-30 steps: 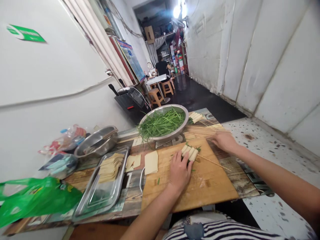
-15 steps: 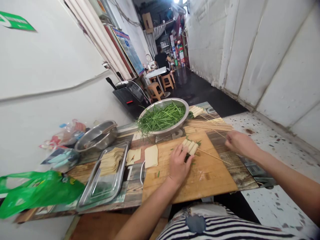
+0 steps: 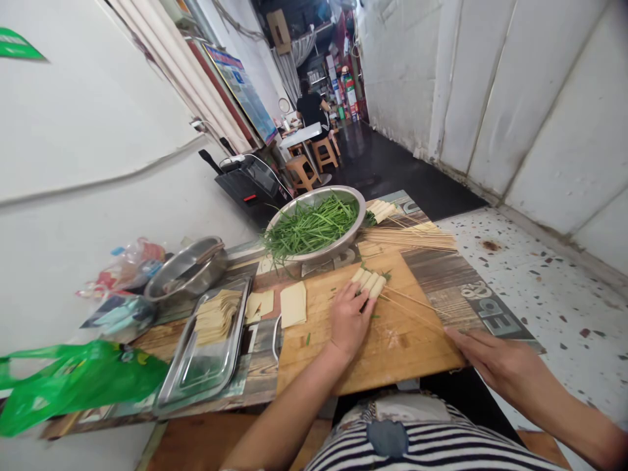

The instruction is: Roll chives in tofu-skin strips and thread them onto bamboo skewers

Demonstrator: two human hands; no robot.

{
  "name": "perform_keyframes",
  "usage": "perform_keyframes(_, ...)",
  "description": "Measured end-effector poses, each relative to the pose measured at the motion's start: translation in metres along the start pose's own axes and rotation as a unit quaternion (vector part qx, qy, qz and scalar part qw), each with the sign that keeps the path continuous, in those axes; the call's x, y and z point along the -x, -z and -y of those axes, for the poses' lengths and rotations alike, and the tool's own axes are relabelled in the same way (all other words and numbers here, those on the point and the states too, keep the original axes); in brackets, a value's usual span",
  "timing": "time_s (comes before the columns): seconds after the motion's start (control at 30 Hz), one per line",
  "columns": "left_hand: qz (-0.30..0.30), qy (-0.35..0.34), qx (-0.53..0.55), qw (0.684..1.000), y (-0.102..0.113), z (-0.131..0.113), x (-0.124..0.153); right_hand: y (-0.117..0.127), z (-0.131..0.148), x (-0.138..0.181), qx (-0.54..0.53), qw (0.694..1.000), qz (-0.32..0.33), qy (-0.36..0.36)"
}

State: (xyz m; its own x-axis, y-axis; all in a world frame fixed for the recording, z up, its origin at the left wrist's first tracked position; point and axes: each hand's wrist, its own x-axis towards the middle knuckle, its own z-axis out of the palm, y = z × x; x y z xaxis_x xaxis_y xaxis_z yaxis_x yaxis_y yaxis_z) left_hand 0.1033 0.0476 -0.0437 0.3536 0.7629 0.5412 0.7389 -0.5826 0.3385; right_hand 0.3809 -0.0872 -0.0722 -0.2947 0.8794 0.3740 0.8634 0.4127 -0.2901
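Observation:
My left hand [image 3: 347, 320] presses its fingers down on a row of pale tofu-skin rolls [image 3: 367, 281] with green stalks inside, on a wooden cutting board [image 3: 392, 356]. Two thin bamboo skewers [image 3: 409, 302] run from the rolls toward the right. My right hand [image 3: 493, 358] lies at the board's front right corner, fingers together, pinching the outer end of the nearer skewer. A flat tofu-skin sheet [image 3: 293, 304] lies on the left part of the board.
A steel bowl [image 3: 360, 208] of green chives [image 3: 309, 229] stands behind the board, with a skewer pile [image 3: 412, 239] and more rolls [image 3: 383, 209] to its right. At left are a steel tray [image 3: 196, 376] with stacked sheets [image 3: 216, 317], an empty bowl [image 3: 186, 268] and a green bag [image 3: 78, 383]. A person [image 3: 311, 108] sits far back.
My right hand left the skewer pile and came toward me to the board's front right corner; a second skewer now points at the rolls. My left hand stayed on the rolls.

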Motion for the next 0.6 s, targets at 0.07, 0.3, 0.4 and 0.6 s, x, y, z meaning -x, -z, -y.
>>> perform_keyframes(0.07, -0.001, -0.001, 0.002, 1.000, 0.0006, -0.0006, -0.0004, 0.0018, 0.0011, 0.0031, 0.006, 1.000, -0.003, 0.001)
perform_keyframes(0.3, -0.004, -0.005, 0.003, 1.000, -0.0003, -0.0006, -0.0002, 0.0097, 0.0053, 0.0005, 0.021, 0.999, -0.006, 0.024)
perform_keyframes(0.4, -0.003, -0.006, 0.004, 1.000, -0.0005, -0.0005, -0.0003, 0.0093, 0.0047, -0.0022, 0.018, 1.000, -0.004, 0.024)
perform_keyframes(0.6, 0.002, -0.005, 0.001, 1.000, 0.0002, -0.0014, -0.0007, 0.0005, -0.0010, 0.0005, 0.028, 0.999, -0.009, 0.012)
